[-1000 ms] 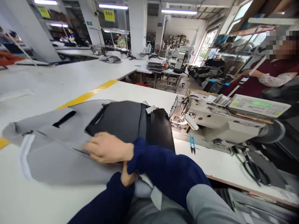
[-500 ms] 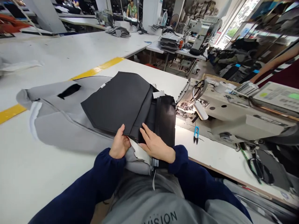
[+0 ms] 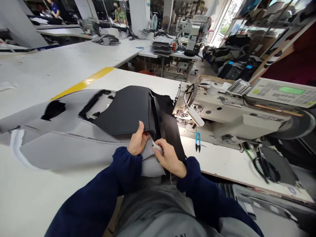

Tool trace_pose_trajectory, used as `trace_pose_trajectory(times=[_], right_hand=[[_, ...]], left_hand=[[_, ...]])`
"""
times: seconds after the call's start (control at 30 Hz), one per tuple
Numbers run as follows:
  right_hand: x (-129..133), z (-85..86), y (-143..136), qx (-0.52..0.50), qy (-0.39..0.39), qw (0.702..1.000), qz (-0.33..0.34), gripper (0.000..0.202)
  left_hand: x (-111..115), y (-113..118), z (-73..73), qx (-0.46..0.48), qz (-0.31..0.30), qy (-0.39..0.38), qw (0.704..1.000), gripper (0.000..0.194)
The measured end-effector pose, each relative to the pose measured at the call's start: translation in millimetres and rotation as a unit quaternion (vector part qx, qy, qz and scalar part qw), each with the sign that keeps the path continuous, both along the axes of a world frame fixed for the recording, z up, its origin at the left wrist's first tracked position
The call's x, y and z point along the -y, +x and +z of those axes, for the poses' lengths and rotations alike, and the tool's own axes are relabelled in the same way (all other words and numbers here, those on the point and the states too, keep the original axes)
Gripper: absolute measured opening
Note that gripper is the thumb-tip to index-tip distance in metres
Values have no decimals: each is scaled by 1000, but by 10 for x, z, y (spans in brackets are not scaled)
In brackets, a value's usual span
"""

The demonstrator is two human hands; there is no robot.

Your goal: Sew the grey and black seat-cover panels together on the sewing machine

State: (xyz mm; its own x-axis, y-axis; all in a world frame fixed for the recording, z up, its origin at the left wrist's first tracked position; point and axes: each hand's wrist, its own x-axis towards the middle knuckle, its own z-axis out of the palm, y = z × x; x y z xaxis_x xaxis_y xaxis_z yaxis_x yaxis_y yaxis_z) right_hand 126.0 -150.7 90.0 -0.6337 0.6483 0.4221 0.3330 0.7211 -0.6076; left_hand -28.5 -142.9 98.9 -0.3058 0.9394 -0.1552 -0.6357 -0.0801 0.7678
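A large grey fabric cover is spread on the white table, with a black panel folded over its right part. My left hand grips the near edge of the black panel, thumb on top. Just to its right, my right hand pinches a light grey edge strip between thumb and fingers. Darker black material lies beyond my right hand, towards the sewing machine. The undersides of the layers are hidden.
A sewing machine with a small lamp stands to the right. Blue snips lie before it, and black-handled scissors farther right. Yellow tape crosses the white table. People sit in the background.
The right hand has gone from lying spread on the black material to pinching the light edge. The black panel has shifted and folded, uncovering a dark-edged opening in the grey cover. The view has turned right.
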Motion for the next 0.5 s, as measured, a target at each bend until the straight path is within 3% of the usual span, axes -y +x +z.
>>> trace_pose_trajectory(times=[0.13, 0.3, 0.37, 0.43, 0.5], right_hand=[[-79, 10, -87, 201, 135, 970, -26, 16], [-115, 31, -226, 299, 158, 941, 13, 14], [-127, 69, -147, 276, 156, 948, 40, 18], [-194, 141, 66, 185, 178, 965, 51, 24], [-341, 234, 376, 47, 231, 972, -8, 28]], left_hand=[[-181, 121, -73, -34, 8, -71, 997, 49], [-109, 178, -59, -138, -28, -220, 965, 35], [-108, 162, -47, -128, -6, -241, 962, 35], [-154, 131, -53, -86, 13, -197, 977, 31], [-231, 105, -81, -38, 10, -117, 992, 26]])
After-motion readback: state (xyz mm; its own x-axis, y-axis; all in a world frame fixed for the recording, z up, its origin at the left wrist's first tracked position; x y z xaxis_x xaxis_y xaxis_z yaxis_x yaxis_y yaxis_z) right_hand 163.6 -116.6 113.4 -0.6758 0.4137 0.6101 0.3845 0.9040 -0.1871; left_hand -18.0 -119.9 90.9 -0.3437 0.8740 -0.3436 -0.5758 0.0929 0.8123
